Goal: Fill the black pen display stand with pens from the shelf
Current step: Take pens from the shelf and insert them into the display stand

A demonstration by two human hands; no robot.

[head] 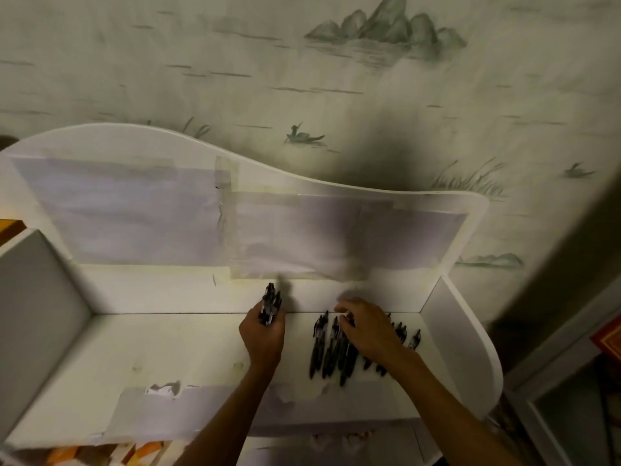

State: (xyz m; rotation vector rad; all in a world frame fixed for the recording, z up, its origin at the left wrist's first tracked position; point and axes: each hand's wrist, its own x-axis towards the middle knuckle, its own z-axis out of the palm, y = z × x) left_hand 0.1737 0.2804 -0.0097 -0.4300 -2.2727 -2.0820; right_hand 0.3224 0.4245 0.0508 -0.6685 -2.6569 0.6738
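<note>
The left hand (263, 334) grips a bundle of pens (270, 304) near the shelf's (151, 351) back edge. The right hand (368, 326) pinches one of the loose pens (331, 351) toward the back right corner.

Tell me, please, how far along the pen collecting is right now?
Early stage. The left hand already grips a bundle of pens. The right hand is reaching into the loose pens lying on the shelf. The display stand is not in view, so filling remains.

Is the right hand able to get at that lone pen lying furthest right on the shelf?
Probably yes. The right hand rests on the loose pens, and the lone pen lies just beside it on bare shelf, with nothing between them.
</note>
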